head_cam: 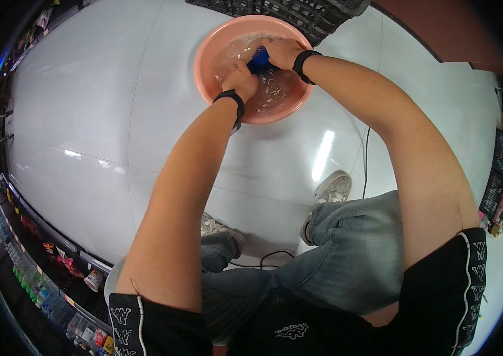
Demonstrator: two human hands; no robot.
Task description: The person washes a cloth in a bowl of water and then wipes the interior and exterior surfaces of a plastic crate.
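Note:
A round pink plastic basin stands on the floor in front of me, with rippling water inside. Over the water, a blue cloth stretches between my two hands. My left hand grips its near left end, low in the basin. At the far right end of the cloth, my right hand holds on close to the basin's rim. Part of the cloth is hidden by my fingers, and its lower edge seems to be at the water. Each wrist wears a black band.
Behind the basin sits a black plastic crate. Shelves of bottles and snack packets line the left. A black cable runs over the white tiled floor near my shoes. More stocked shelving borders the right.

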